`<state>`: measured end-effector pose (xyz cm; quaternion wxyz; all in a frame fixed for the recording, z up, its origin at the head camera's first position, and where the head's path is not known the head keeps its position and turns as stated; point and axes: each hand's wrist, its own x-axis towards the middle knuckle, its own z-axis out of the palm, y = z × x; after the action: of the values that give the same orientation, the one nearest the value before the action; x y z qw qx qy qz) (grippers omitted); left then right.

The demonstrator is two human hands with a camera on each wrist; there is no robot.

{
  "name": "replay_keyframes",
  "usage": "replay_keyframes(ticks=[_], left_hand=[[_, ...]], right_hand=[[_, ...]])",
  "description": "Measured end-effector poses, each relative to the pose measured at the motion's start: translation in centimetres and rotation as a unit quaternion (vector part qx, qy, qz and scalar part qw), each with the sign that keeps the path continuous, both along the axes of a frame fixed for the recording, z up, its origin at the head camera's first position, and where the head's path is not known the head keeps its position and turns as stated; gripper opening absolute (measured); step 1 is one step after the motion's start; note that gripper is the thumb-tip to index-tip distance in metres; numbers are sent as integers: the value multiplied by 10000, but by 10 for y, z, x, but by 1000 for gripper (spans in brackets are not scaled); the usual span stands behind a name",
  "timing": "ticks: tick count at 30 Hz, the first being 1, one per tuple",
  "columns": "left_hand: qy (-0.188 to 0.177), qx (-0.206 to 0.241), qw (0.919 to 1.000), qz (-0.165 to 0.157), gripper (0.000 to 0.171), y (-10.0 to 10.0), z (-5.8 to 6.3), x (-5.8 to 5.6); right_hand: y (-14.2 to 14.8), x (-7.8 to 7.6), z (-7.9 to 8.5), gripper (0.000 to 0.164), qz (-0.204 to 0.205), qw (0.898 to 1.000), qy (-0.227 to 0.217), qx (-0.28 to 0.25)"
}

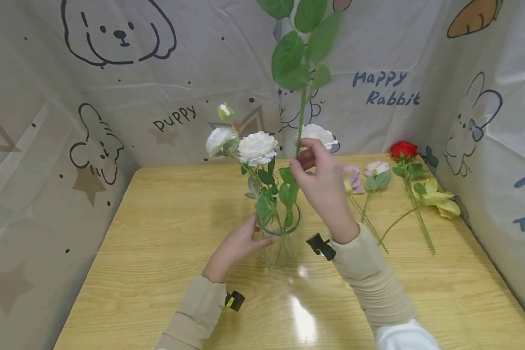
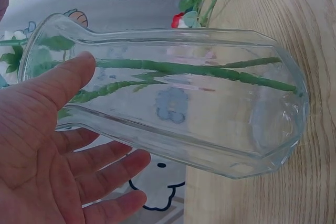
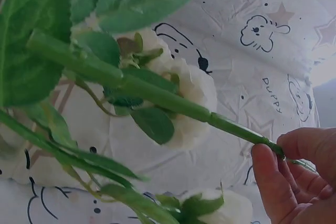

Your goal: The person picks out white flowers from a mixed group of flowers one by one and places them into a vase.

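A clear glass vase (image 1: 281, 255) stands on the table with green stems (image 2: 210, 71) inside it. My left hand (image 1: 239, 241) holds it near the neck, thumb on one side and fingers on the other. White flowers (image 1: 257, 148) and a small bud (image 1: 225, 112) rise from its mouth. Above the rim, my right hand (image 1: 325, 180) pinches a long green flower stem (image 3: 173, 100) between thumb and fingertips. Its bare lower end shows in the right wrist view, among leaves. Large leaves (image 1: 288, 53) line its upper part; its top is out of frame in the head view.
On the table's right side lie a red rose (image 1: 404, 149), a yellow flower (image 1: 439, 198), a pale pink flower (image 1: 377, 168) and a purple flower (image 1: 353, 179). Printed cloth (image 1: 227, 43) walls the wooden table (image 1: 157, 243) at the back and sides.
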<state>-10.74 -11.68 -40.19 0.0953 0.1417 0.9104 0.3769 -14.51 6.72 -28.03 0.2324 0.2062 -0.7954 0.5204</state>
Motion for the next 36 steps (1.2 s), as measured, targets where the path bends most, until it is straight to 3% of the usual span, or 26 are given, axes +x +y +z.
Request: replay_keyframes(ticks=[13, 22, 31, 36], left_hand=[[-97, 162, 9998, -33, 76, 1, 1, 1], [-104, 270, 9996, -72, 75, 0, 1, 1], [153, 430, 9985, -309, 77, 0, 4, 1], [177, 348, 9987, -336, 76, -2, 2, 1]], right_hand=[[-19, 2, -17, 22, 351, 9983, 368, 280], [-22, 9, -38, 22, 478, 9963, -292, 649], [-23, 16, -58, 23, 470, 9918, -226, 1167], [-21, 19, -66, 33, 270, 9898, -280, 1369]])
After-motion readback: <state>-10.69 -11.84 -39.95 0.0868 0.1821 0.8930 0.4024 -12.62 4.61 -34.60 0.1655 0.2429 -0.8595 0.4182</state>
